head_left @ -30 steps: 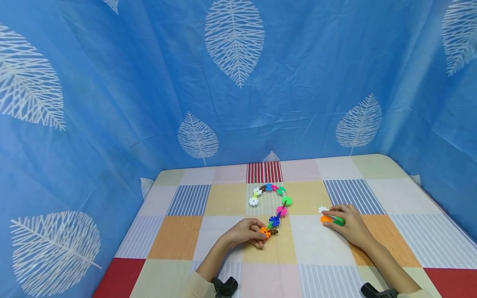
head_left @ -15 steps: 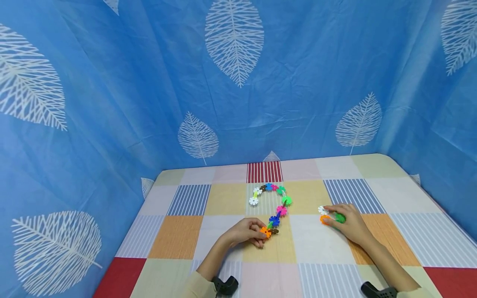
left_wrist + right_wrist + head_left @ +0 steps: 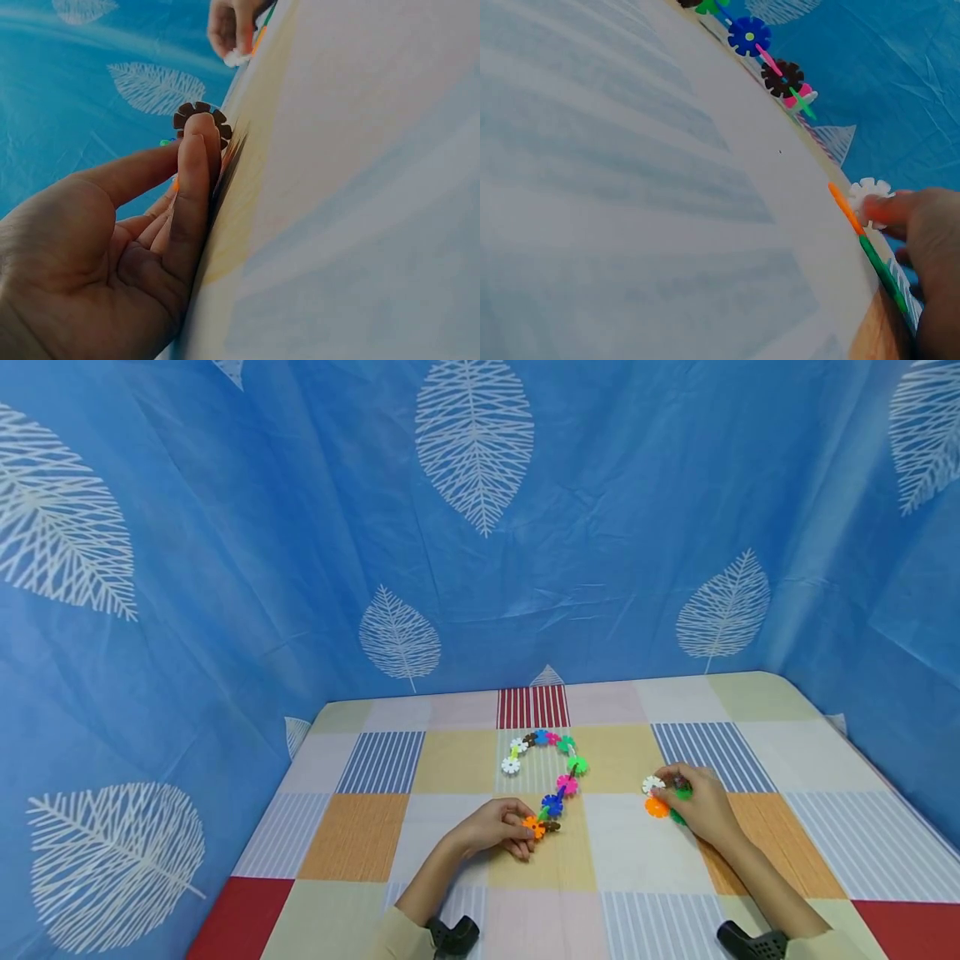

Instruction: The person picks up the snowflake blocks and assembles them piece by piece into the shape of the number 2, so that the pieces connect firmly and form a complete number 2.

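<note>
A curving chain of colourful interlocking flower discs (image 3: 552, 806) lies on the table. At its near end my left hand (image 3: 491, 828) pinches the orange flower disc (image 3: 534, 828); a brown disc (image 3: 196, 107) shows behind those fingertips in the left wrist view. Farther right, my right hand (image 3: 705, 802) holds a white flower disc (image 3: 871, 196) at its fingertips, the disc standing on edge. Just below it lie a loose orange disc (image 3: 657, 808) and a green one (image 3: 881, 268). Another brown disc (image 3: 679, 781) is partly covered by the right hand.
A patchwork-patterned cloth (image 3: 540, 918) covers the table. Blue curtains with white leaf prints (image 3: 472, 443) rise behind the table and along both sides. The chain's far end bends round to a white disc (image 3: 510, 766).
My right fingers have shifted from over the orange and green discs to the white disc, which now tilts up. The brown disc has come into sight there. My left hand stays put.
</note>
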`<action>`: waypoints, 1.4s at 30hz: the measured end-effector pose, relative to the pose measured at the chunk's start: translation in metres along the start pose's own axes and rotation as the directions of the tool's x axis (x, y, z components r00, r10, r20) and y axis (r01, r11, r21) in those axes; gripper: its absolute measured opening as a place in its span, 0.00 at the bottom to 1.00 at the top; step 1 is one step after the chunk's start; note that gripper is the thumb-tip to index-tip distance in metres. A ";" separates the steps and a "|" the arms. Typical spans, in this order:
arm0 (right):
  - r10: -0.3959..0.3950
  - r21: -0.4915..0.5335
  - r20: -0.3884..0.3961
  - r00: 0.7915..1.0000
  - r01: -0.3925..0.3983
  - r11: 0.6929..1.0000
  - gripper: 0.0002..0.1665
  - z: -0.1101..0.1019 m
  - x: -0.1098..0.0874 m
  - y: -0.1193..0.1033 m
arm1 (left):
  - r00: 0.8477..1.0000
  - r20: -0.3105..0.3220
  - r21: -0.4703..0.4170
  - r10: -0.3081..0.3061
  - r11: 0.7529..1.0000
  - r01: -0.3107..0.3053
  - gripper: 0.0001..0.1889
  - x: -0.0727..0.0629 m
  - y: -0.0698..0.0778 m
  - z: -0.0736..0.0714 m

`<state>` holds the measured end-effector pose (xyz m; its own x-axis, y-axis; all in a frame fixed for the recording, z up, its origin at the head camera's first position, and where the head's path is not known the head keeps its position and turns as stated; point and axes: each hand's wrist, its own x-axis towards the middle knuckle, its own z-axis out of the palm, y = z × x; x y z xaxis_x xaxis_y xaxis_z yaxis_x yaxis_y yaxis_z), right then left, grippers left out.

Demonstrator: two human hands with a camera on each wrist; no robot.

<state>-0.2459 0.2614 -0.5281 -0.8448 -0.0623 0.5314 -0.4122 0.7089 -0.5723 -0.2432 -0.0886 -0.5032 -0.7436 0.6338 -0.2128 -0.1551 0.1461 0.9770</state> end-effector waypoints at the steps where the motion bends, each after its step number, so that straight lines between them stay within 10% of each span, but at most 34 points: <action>1: 0.005 0.038 -0.012 1.000 -0.005 0.999 0.13 0.002 0.000 -0.003 | 1.000 0.000 -0.009 0.001 1.000 -0.001 0.10 0.000 0.000 0.000; 5: 0.019 0.324 0.005 1.000 -0.020 0.946 0.13 0.016 -0.004 -0.028 | 1.000 0.006 -0.063 0.000 0.998 0.000 0.09 -0.001 0.000 0.000; 8: 0.080 0.565 0.146 0.986 -0.149 0.811 0.15 0.032 -0.008 -0.057 | 1.000 0.002 -0.094 0.009 0.996 -0.008 0.08 -0.001 0.000 0.000; 12: 0.213 0.681 0.372 0.904 -0.421 0.599 0.18 0.050 -0.014 -0.091 | 1.000 -0.005 -0.106 0.023 0.994 -0.024 0.08 0.001 0.001 0.002; 15: 0.282 0.679 0.448 0.848 -0.528 0.510 0.18 0.057 -0.015 -0.107 | 1.000 -0.004 -0.110 0.026 0.994 -0.026 0.08 0.002 0.003 0.003; 42: 0.256 0.658 0.518 0.816 -0.572 0.490 0.16 0.069 -0.011 -0.116 | 0.997 -0.076 -0.077 0.009 0.997 -0.015 0.03 0.002 0.004 0.007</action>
<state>-0.2119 0.1310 -0.5108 -0.9716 -0.2337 -0.0365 0.0564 -0.0790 -0.9953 -0.2405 -0.0814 -0.4997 -0.7921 0.5759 -0.2024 -0.1933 0.0778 0.9780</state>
